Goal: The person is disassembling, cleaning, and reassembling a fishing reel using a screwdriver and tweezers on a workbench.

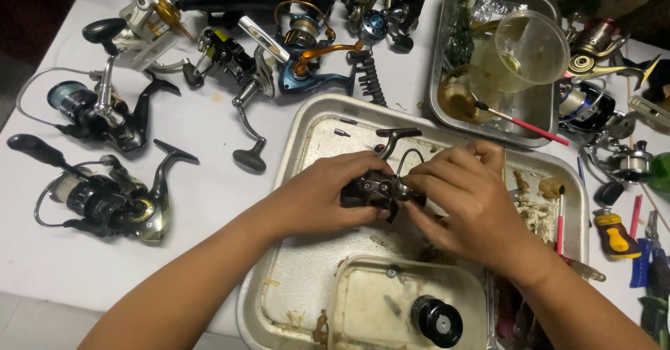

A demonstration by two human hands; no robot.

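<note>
Both my left hand (pixel 328 196) and right hand (pixel 467 196) clasp the dark reel body (pixel 377 188); it looks compact, rigid, greasy-slick, best gripped around its housing.

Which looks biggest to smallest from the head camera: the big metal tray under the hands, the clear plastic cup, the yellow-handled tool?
1. Big metal tray
2. Clear plastic cup
3. Yellow-handled tool, partly hidden, so unsure.
</note>
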